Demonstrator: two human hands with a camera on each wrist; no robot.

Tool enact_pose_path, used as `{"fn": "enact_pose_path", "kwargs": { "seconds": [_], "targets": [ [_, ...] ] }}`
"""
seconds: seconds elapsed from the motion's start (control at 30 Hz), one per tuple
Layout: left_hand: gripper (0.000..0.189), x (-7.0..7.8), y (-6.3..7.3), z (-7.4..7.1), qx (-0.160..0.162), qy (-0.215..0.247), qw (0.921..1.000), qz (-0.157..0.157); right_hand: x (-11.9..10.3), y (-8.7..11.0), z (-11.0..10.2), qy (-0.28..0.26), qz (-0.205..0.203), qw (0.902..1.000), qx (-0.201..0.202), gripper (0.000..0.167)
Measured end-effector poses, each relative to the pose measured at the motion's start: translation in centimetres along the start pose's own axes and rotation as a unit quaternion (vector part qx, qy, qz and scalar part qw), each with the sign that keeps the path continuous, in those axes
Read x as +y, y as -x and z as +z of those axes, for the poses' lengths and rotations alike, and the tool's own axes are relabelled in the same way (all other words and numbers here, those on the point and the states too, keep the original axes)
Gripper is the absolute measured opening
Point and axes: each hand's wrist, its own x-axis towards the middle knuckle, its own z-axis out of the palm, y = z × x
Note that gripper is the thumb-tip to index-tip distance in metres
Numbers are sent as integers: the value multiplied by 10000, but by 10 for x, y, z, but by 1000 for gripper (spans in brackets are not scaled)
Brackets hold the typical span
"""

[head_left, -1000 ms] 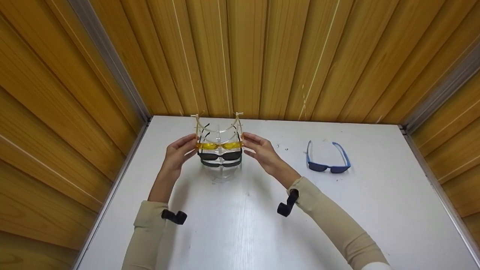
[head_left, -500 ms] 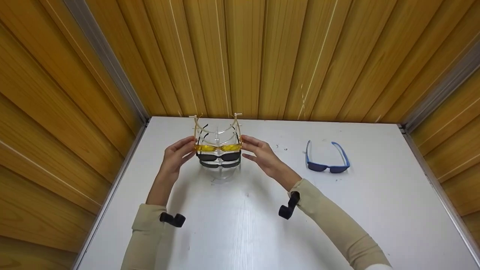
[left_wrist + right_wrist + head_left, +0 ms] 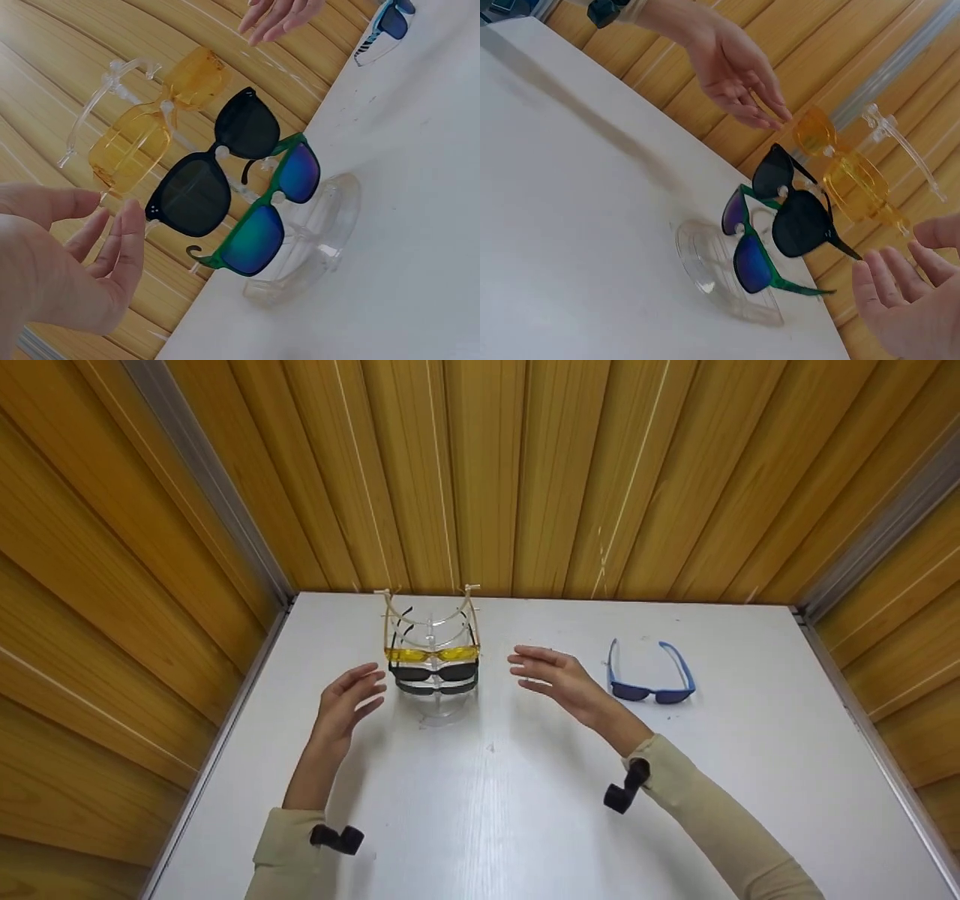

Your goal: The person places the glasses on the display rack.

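Observation:
A clear display stand bears three pairs of glasses, one above another. At the top sit the yellow glasses, below them the black sunglasses, and lowest the green-framed sunglasses with blue mirrored lenses. My left hand hovers just left of the stand, fingers loosely bent and holding nothing. To the right of the stand, apart from it, my right hand hangs in the air with relaxed fingers, also holding nothing. The stand's uppermost arms carry no glasses.
Blue-framed sunglasses with dark lenses lie on the white table, right of my right hand, temples unfolded toward the back wall. Wood-look panels rise behind the table and along both sides. Black wrist cameras stick out from both sleeves.
Both hands have let go of the yellow glasses, which stay on the stand. The left hand has drawn back down and slightly left; the right hand has moved away to the right.

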Motion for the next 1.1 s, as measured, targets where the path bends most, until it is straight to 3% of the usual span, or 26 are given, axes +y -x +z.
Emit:
{"fn": "enact_pose_path", "kwargs": {
  "seconds": [0.13,0.27,0.4,0.57,0.87,1.1],
  "targets": [
    [36,-24,14,6,-225,-239,9994,-138,4,20,-42,41,-54,10000,-69,45],
    [33,-41,22,15,-642,-541,9962,-224,7,36,-84,-34,-60,9998,178,47],
    [34,-50,22,26,-1020,-643,9924,-238,6,50,-119,-63,-77,9992,381,48],
    [40,-55,19,46,-1453,-675,9866,-296,1,68,-157,-213,-190,9990,354,38],
    [41,-67,17,79,-2150,-674,9737,-338,-3,97,-199,-682,-313,9956,567,31],
    [41,-69,12,105,-2507,-598,9657,-310,-2,108,-220,-1418,-271,9851,937,28]
  ]
}}
